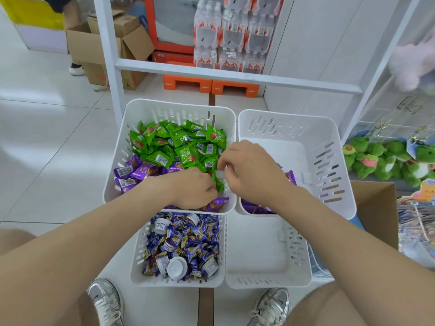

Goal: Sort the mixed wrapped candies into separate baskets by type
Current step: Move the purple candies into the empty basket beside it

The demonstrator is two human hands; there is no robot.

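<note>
In the far-left basket [179, 105] green candies [181, 140] and purple candies [128, 171] are mixed. The left hand [195, 189] and right hand [249, 170] are curled there; any grip cannot be told. 2 types could be grabbed together and misplaced.

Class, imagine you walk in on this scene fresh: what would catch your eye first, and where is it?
The bright green candies heaped in the far-left basket, with purple candies along its near side. The left hand and right hand reach in at that basket's right side. The near-left basket holds dark blue candies and small white cups.
</note>
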